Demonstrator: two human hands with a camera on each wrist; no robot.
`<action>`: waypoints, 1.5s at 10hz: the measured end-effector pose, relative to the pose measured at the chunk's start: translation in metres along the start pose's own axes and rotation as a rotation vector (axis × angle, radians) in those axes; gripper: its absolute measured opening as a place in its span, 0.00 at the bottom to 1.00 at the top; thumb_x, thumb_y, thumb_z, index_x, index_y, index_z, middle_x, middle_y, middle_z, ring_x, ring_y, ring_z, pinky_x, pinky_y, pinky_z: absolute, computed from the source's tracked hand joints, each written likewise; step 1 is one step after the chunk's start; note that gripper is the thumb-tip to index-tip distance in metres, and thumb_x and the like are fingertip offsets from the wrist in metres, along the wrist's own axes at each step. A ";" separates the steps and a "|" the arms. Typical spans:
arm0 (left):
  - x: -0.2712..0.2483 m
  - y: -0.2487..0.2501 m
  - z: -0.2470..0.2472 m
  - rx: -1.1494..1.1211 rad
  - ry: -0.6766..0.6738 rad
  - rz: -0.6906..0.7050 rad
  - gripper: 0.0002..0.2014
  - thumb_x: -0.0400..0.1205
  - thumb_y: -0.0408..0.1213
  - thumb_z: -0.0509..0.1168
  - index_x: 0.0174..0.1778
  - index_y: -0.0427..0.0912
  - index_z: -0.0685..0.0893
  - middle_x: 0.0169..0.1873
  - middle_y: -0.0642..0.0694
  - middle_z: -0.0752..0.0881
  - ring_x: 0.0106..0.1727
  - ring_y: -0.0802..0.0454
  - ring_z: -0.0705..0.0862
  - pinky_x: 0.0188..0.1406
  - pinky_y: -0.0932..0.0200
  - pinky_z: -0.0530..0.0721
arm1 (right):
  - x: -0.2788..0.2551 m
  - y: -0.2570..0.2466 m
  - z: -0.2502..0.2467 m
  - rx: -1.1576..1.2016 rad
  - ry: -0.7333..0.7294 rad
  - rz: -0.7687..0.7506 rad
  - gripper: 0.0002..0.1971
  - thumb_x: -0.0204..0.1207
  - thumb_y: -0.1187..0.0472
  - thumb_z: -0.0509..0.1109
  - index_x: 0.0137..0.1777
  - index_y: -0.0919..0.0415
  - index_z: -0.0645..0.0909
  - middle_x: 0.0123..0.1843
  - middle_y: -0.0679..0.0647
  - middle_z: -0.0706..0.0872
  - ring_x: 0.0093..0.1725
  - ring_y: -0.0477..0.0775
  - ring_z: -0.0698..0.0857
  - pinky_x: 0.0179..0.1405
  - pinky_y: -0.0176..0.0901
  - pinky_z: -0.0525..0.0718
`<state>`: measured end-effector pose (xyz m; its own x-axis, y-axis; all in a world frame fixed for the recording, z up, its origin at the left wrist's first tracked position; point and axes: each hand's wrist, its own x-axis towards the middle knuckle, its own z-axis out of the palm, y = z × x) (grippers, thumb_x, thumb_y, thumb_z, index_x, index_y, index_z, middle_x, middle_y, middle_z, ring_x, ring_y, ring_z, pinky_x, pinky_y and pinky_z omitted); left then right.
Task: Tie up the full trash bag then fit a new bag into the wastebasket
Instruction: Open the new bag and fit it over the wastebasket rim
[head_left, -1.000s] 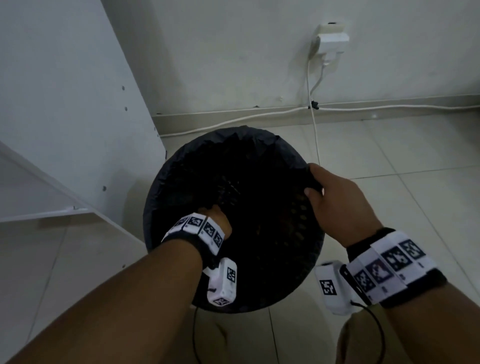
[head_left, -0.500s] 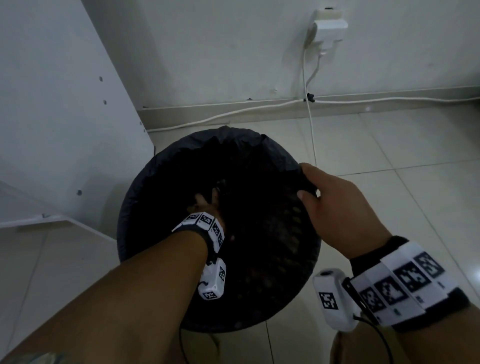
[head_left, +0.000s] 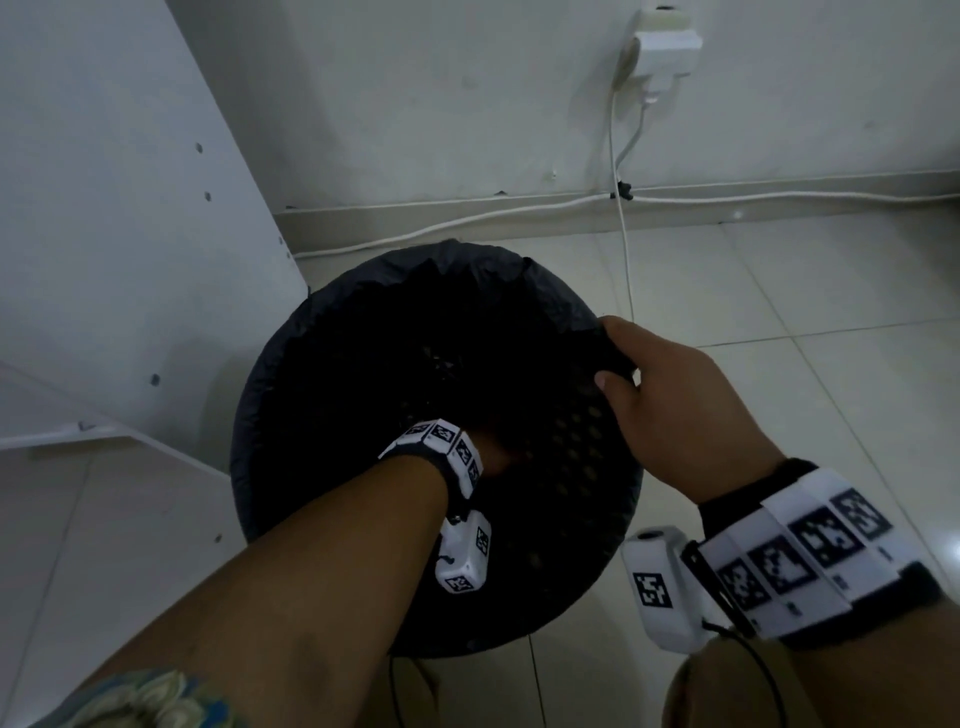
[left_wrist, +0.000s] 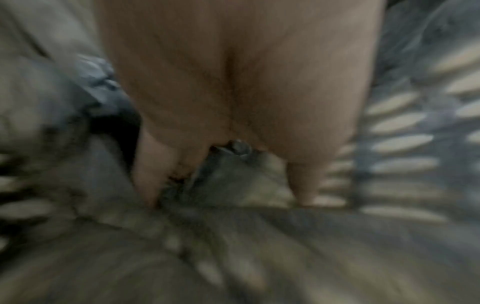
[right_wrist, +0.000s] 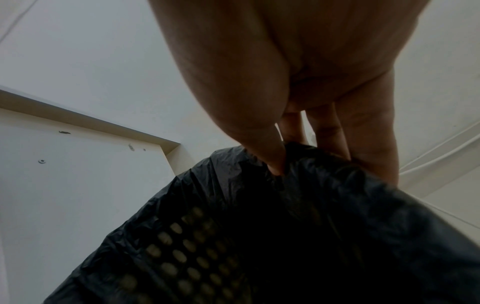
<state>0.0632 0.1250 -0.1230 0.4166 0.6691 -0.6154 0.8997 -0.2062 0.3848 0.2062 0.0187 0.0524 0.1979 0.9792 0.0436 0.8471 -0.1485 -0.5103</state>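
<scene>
— Where is the thin black plastic trash bag (head_left: 322, 332)?

— Draped over the rim of the round black perforated wastebasket (head_left: 582, 467), which stands on the pale tiled floor (head_left: 805, 322) beside a white cabinet panel (head_left: 104, 208).

— And the right hand (head_left: 670, 395)?

— Thumb and fingers pinch the bag's edge at the right rim.

— The left hand (head_left: 493, 452)?

— Deep inside the basket, fingers (left_wrist: 148, 174) pointing down into the liner; blurred, so I cannot tell its grip.

Light: dim, grey, even.
Shadows: wastebasket (head_left: 436, 441) interior nearly black.
Glare: faint sheen on floor (head_left: 779, 312) tiles.
Blur: left wrist view heavily smeared; head view sharp, edges bowed.
</scene>
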 end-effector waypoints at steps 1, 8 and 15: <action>-0.005 0.001 -0.011 0.004 0.056 0.046 0.31 0.87 0.49 0.61 0.82 0.36 0.67 0.80 0.35 0.70 0.81 0.38 0.69 0.81 0.47 0.66 | 0.004 0.001 0.000 -0.017 -0.005 -0.003 0.24 0.84 0.60 0.64 0.80 0.56 0.71 0.61 0.59 0.89 0.57 0.62 0.87 0.59 0.54 0.85; -0.251 -0.078 -0.058 -0.453 0.926 -0.093 0.22 0.83 0.52 0.64 0.68 0.42 0.78 0.55 0.47 0.83 0.55 0.48 0.83 0.52 0.50 0.81 | 0.048 0.002 -0.008 -0.151 -0.102 -0.027 0.23 0.85 0.60 0.62 0.80 0.56 0.69 0.68 0.66 0.85 0.64 0.70 0.83 0.61 0.60 0.83; -0.183 -0.113 -0.106 -0.545 0.845 -0.201 0.18 0.90 0.41 0.57 0.46 0.30 0.86 0.46 0.27 0.87 0.50 0.31 0.85 0.44 0.51 0.73 | -0.015 -0.004 0.050 0.888 -0.079 0.539 0.11 0.84 0.64 0.67 0.63 0.64 0.84 0.50 0.63 0.91 0.39 0.57 0.90 0.35 0.44 0.86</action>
<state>-0.1290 0.1016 0.0189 -0.1534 0.9833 -0.0984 0.6735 0.1769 0.7178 0.1751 0.0116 0.0113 0.3826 0.8239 -0.4180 -0.0182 -0.4457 -0.8950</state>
